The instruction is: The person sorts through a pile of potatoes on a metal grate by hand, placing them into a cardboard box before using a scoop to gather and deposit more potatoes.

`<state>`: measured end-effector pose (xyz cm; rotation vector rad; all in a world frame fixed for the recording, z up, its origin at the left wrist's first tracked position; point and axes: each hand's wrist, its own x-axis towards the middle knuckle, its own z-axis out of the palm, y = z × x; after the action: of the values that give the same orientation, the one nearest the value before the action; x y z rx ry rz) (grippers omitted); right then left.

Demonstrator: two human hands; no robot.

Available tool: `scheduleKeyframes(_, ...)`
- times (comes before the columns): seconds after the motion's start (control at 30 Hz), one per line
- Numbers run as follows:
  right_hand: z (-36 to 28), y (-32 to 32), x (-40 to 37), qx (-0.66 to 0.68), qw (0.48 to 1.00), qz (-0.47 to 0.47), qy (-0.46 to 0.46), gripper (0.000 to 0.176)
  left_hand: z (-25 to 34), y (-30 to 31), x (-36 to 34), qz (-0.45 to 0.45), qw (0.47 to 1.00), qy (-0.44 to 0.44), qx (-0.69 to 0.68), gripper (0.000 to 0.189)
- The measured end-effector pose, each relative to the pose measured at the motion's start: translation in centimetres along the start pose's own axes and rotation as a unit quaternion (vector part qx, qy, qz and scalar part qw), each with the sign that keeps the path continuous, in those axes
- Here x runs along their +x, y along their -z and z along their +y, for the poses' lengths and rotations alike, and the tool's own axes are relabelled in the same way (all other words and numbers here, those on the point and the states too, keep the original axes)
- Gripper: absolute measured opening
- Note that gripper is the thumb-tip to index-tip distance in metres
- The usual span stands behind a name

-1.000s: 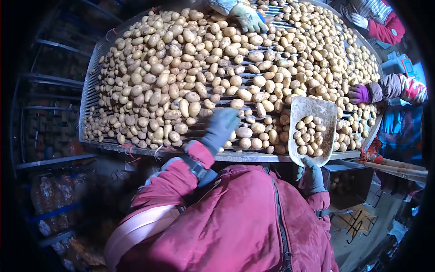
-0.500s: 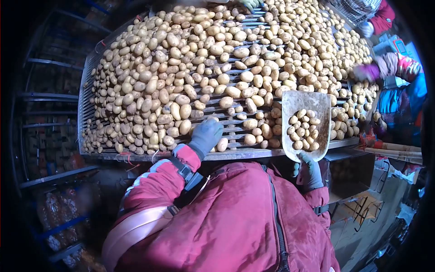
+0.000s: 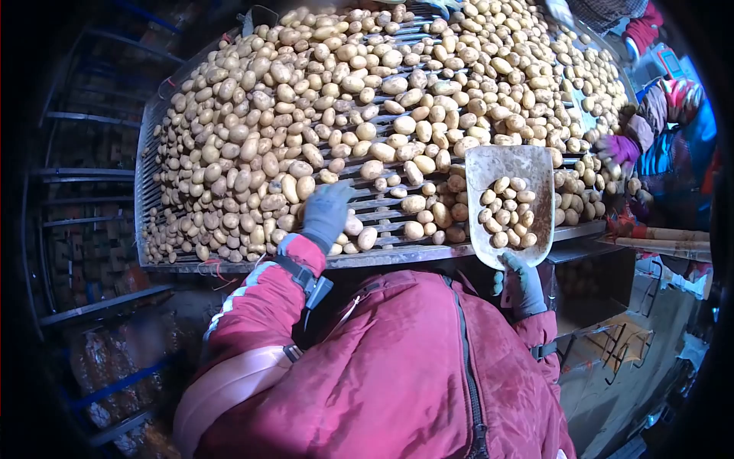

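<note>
A broad heap of potatoes (image 3: 252, 138) covers a slatted metal table (image 3: 428, 254). My left hand (image 3: 327, 210), in a grey glove, reaches over the near edge onto the potatoes. Its fingers point up and to the right over the slats, and whatever lies under the palm is hidden. In my gloved right hand (image 3: 521, 284) is the handle of a pale, worn scoop (image 3: 508, 164). The scoop rests over the near right part of the heap, with several small potatoes (image 3: 505, 214) inside it.
At the right a co-worker's purple-gloved hand (image 3: 619, 149) touches the potatoes. More gloved hands of other people show along the far edge. Cardboard boxes (image 3: 612, 390) stand below the table at the right. Dark metal racks (image 3: 92, 180) are at the left.
My left hand has moved left and slightly away from me. The scoop has shifted a little left and up. The purple-gloved hand has moved down, and a white-gloved hand shows at the top right.
</note>
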<state>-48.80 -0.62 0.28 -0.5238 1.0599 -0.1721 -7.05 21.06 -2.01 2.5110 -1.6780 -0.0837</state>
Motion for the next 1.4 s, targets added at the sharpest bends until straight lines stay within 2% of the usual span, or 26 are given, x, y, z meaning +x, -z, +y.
scheduleKeyframes(0.07,0.1,0.2,0.0,0.007,1.000,0.004,0.014,0.029,-1.7,0.8,0.2,0.024,0.998,0.049,0.034,0.027)
scheduleKeyframes(0.17,0.3,0.5,0.0,0.014,1.000,0.006,0.006,0.029,-2.9,0.8,1.1,0.025,0.997,0.067,0.014,0.021)
scheduleKeyframes(0.23,0.5,0.7,0.0,0.019,1.000,0.006,0.013,0.029,-1.4,-0.2,1.1,0.016,0.998,0.060,0.006,0.017)
scheduleKeyframes(0.3,0.8,1.2,0.5,0.037,0.999,-0.003,0.003,0.030,0.3,-0.1,0.6,-0.217,0.971,0.090,-0.047,0.017)
scheduleKeyframes(0.33,0.7,1.1,0.5,0.031,0.999,-0.007,0.005,0.030,0.9,-0.7,-0.3,-0.235,0.967,0.089,-0.033,0.017)
scheduleKeyframes(0.43,0.4,0.9,0.5,0.022,1.000,-0.007,0.002,0.029,1.3,-1.3,-2.0,-0.164,0.980,0.113,-0.010,0.024)
scheduleKeyframes(0.63,0.3,-0.3,0.1,0.027,1.000,-0.003,-0.007,0.027,-1.7,-6.8,-0.7,-0.200,0.973,0.118,0.015,0.044)
scheduleKeyframes(0.7,0.3,-0.8,-0.1,0.027,1.000,-0.007,-0.010,0.027,-1.0,-4.8,-0.2,-0.172,0.978,0.119,-0.025,0.037)
scheduleKeyframes(0.77,0.2,-1.5,-0.3,0.030,0.999,0.014,-0.001,0.026,2.2,-1.2,0.9,-0.160,0.965,0.195,-0.068,0.028)
scheduleKeyframes(0.8,0.3,-1.3,-0.2,0.039,0.999,0.015,0.003,0.026,3.5,-3.3,0.9,-0.069,0.973,0.218,0.011,0.021)
scheduleKeyframes(0.83,0.4,-1.0,0.1,0.036,0.999,0.010,-0.013,0.025,2.1,-3.7,0.4,-0.103,0.975,0.177,-0.086,0.018)
scheduleKeyframes(0.9,0.5,-1.1,0.0,0.033,0.999,0.005,-0.027,0.024,2.6,-3.5,0.5,-0.084,0.971,0.191,-0.115,0.016)
scheduleKeyframes(0.97,0.1,-1.7,-0.2,0.020,1.000,0.014,-0.012,0.021,2.9,-3.4,0.8,-0.083,0.974,0.147,-0.149,0.014)
scheduleKeyframes(1.03,0.1,-1.9,-0.5,0.018,1.000,0.022,-0.004,0.021,6.0,-0.9,3.0,-0.074,0.976,0.136,-0.154,0.014)
scheduleKeyframes(1.1,0.0,-1.9,-0.4,0.008,1.000,0.021,-0.017,0.021,7.9,0.8,6.2,0.026,0.983,0.011,-0.184,0.018)
scheduleKeyframes(1.13,0.0,-1.7,-0.2,0.009,1.000,0.017,-0.023,0.022,7.8,0.4,7.2,0.026,0.982,0.015,-0.186,0.018)
scheduleKeyframes(1.2,0.1,-1.8,-0.2,0.006,1.000,0.016,-0.017,0.022,7.6,-0.8,9.4,-0.071,0.992,0.011,-0.100,0.023)
scheduleKeyframes(1.3,0.0,-2.1,-0.9,0.005,1.000,0.018,-0.005,0.021,7.8,-2.6,11.3,-0.215,0.976,-0.004,0.031,0.031)
scheduleKeyframes(1.33,0.0,-2.1,-1.1,0.007,1.000,0.017,0.002,0.022,7.4,-2.6,10.6,-0.183,0.983,-0.006,0.024,0.034)
scheduleKeyframes(1.4,0.4,-1.6,-0.9,0.009,1.000,0.022,0.015,0.024,6.4,-1.9,10.8,-0.178,0.984,0.004,-0.015,0.033)
